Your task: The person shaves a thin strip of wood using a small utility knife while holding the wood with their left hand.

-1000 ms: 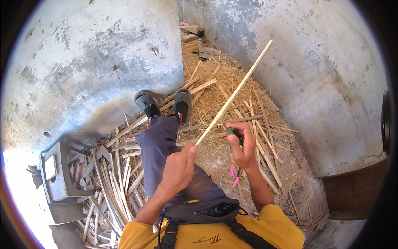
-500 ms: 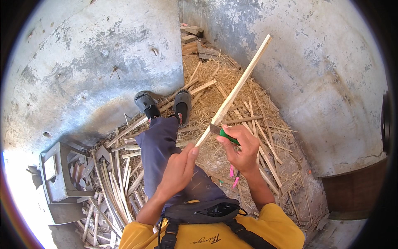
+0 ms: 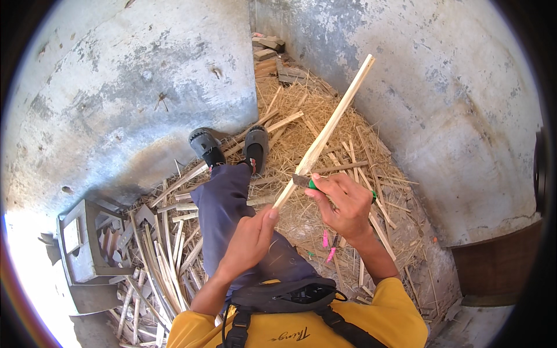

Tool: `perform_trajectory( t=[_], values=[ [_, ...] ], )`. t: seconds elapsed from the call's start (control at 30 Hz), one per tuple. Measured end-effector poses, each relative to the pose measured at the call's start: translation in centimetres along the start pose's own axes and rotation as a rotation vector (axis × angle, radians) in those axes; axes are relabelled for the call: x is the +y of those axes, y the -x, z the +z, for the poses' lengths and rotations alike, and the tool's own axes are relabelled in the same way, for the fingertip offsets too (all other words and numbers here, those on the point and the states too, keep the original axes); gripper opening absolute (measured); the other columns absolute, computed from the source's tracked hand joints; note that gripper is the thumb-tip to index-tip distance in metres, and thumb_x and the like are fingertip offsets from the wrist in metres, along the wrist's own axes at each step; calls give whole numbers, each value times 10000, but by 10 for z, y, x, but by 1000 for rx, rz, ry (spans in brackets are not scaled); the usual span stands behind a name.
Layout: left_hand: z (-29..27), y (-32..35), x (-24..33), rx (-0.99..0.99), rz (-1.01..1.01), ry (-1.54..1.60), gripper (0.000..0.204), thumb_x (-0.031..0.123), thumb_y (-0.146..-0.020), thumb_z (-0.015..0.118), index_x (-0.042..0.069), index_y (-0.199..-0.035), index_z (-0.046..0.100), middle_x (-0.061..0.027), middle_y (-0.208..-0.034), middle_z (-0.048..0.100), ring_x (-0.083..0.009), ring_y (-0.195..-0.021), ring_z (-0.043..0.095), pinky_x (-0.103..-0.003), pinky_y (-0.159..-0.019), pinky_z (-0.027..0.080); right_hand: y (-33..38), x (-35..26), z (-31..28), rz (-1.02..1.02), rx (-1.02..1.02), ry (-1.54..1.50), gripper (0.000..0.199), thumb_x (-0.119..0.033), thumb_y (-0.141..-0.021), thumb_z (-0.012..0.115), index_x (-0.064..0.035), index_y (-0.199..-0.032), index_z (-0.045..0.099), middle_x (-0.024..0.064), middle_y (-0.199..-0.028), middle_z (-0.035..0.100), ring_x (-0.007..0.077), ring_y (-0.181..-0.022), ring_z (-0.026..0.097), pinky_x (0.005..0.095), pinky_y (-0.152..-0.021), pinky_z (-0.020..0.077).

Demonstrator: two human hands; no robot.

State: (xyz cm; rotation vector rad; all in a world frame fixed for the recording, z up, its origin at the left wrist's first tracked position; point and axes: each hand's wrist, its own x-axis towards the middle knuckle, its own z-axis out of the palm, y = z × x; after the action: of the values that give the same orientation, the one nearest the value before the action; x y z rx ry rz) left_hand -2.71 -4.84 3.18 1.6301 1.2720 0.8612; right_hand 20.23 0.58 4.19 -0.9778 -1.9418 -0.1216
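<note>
A long pale wooden stick [image 3: 331, 129] slants up and to the right in front of me. My left hand [image 3: 250, 235] is closed around its lower end, thumb along the wood. In my right hand [image 3: 343, 204] is a green-handled knife [image 3: 301, 180]. Its short grey blade lies across the stick a little above my left hand, touching it. Most of the green handle is hidden by the fingers. Above the blade, the wood's surface looks freshly shaved.
Straw-like shavings [image 3: 316, 95] and loose wooden sticks [image 3: 168, 261] cover the floor. A grey broken-fronted box [image 3: 87, 243] stands at the left. Weathered walls [image 3: 441, 110] rise on both sides. My shoes [image 3: 255, 148] rest beside the far sticks. Pink scraps [image 3: 331, 254] lie near my right forearm.
My right hand has turned and shifted slightly right, with the knife's handle end now showing past it. The stick's far end has dipped slightly down and left.
</note>
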Motion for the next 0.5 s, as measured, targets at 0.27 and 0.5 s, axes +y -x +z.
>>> perform_trajectory(
  t=[0.27, 0.5],
  values=[
    [2, 3, -7, -59, -54, 60, 452, 315, -1175, 369, -8, -913, 545, -69, -644, 462, -180, -578, 434, -364, -593, 398, 10, -1, 5, 27, -11, 28, 324, -216, -829, 888, -96, -1118, 806, 55, -751, 627, 206, -588, 619, 341, -489, 433],
    [3, 4, -8, -57, -76, 95, 464, 339, -1178, 374, 7, -898, 540, -30, -652, 449, -125, -602, 413, -328, -588, 382, 16, 2, 17, 62, 39, -126, 301, -182, -867, 873, -32, -1098, 750, 87, -824, 697, 223, -643, 681, 337, -534, 513]
  ],
)
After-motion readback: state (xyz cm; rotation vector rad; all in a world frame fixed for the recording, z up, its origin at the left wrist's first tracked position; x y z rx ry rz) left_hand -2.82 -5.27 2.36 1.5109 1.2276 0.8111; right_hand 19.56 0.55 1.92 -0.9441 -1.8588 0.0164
